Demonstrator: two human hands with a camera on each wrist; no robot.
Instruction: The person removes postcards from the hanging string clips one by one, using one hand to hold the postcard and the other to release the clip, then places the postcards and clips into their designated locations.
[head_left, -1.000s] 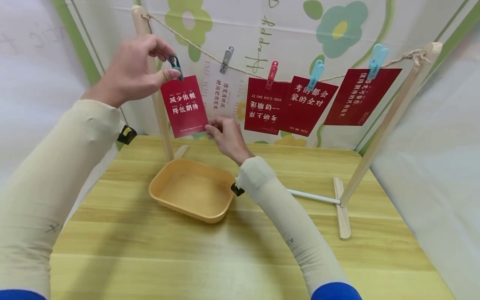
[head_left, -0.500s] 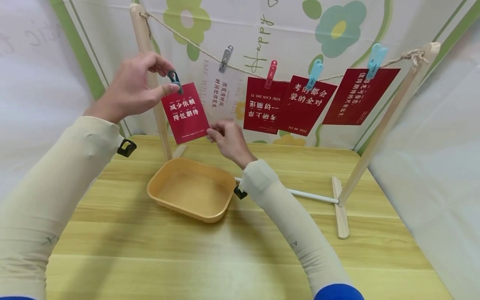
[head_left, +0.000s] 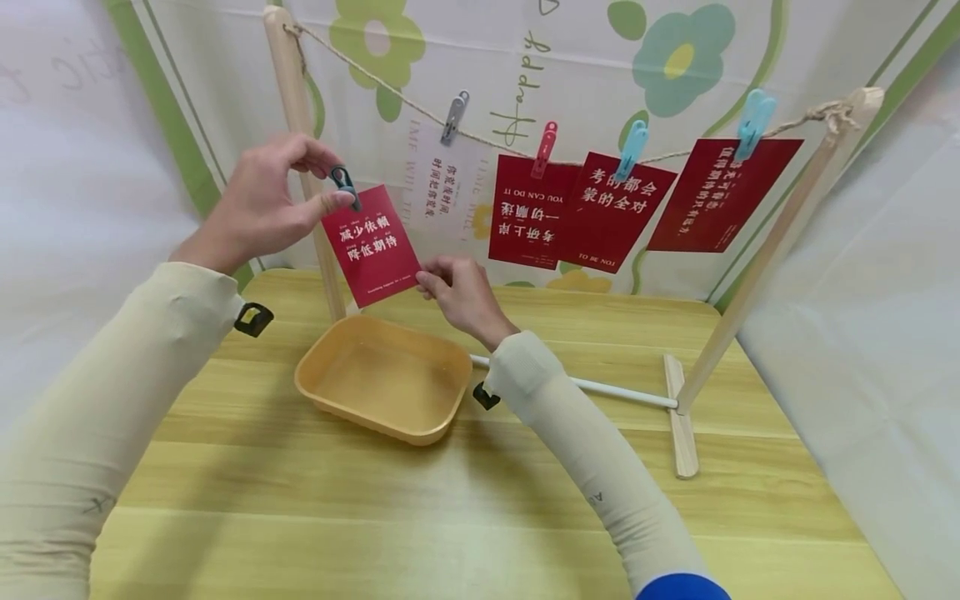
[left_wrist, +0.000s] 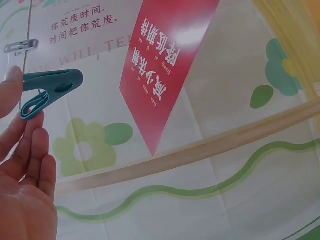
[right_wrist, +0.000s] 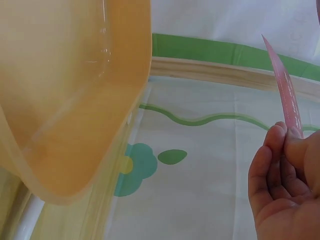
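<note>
My left hand [head_left: 262,200] pinches a dark teal clothespin [left_wrist: 57,80] between thumb and fingers, at the left end of the rope stand. Thumb and fingertips of my right hand [head_left: 471,298] pinch the lower right corner of a red card [head_left: 375,258] with white Chinese lettering. In the head view the clothespin overlaps the card's upper left corner; the left wrist view shows a gap between clothespin and card. The card hangs tilted above the back of a yellow plastic basin [head_left: 390,433]. From the right wrist, the card is seen nearly edge-on.
A rope [head_left: 375,77] runs between two wooden posts. On it hang a pale card [head_left: 444,187] under a grey clothespin [head_left: 454,118], and three red cards under a red clothespin [head_left: 546,150] and light-blue ones [head_left: 633,150]. A white bar [head_left: 626,392] joins the stand's feet.
Both hands have come down together, bringing the clothespin and the red card lower, toward the basin. The cards on the rope stay where they were.
</note>
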